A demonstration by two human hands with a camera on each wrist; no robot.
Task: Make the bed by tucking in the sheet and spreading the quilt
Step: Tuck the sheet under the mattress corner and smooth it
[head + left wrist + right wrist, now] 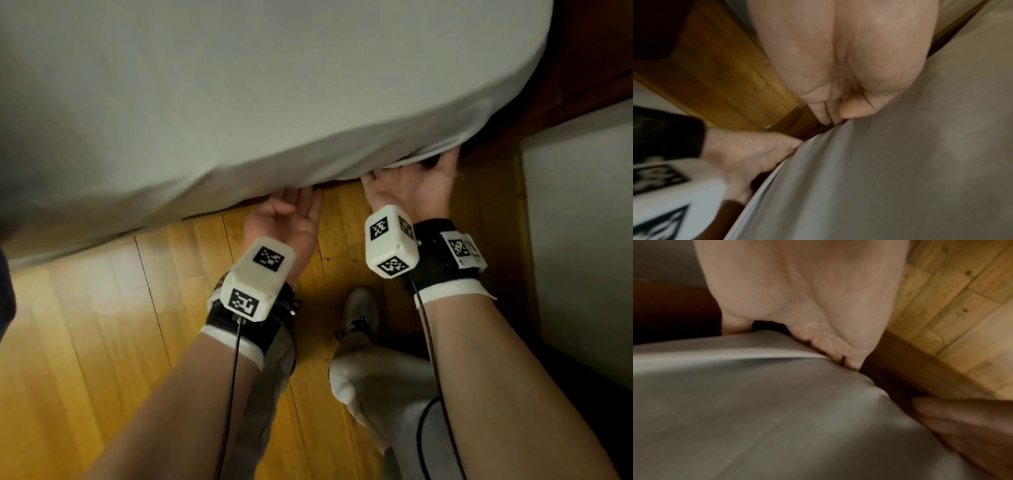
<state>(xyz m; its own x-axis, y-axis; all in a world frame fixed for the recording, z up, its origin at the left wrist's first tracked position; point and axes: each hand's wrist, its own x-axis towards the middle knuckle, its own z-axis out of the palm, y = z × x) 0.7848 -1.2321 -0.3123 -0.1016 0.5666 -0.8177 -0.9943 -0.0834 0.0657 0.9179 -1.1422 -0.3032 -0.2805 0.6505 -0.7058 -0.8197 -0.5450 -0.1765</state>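
A pale grey sheet (274, 102) covers the mattress, whose rounded corner lies at the upper right in the head view. My left hand (291, 205) is palm up, with its thumb folded over the palm and its straight fingers (824, 115) pushed into the gap under the mattress edge. A little to the right, near the corner, my right hand (411, 178) is also palm up. Its fingers (828, 345) reach under the sheet's hem and their tips are hidden. The sheet (900, 162) (756, 402) hangs smoothly over the mattress side. No quilt is in view.
A dark wooden bed frame (582, 68) runs under and beside the mattress, and its rail (900, 378) passes just below both hands. The yellow plank floor (102, 342) spreads to the left. A white wall (582, 240) closes the right side. My shoe (361, 311) stands between my arms.
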